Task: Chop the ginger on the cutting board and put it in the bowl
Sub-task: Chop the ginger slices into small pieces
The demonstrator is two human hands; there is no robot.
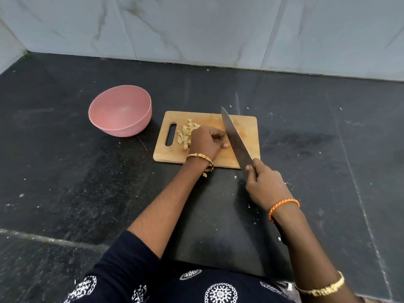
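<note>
Black stone counter carries a rectangular wooden cutting board (205, 158). Chopping is underway: the left hand (206, 142) curls over the pale ginger pieces (185, 133), the right hand (263, 184) grips a long steel knife (235, 138). Next, transfer to the empty pink bowl (120, 110).

Navy white-patterned top (196, 287), gold bangles (200, 159), orange thread bracelet (283, 206)

Black speckled stone countertop (65, 171) strewn with pale crumbs (235, 177) (mostly near the right), meeting grey-veined marble wall tiles (196, 27).
</note>
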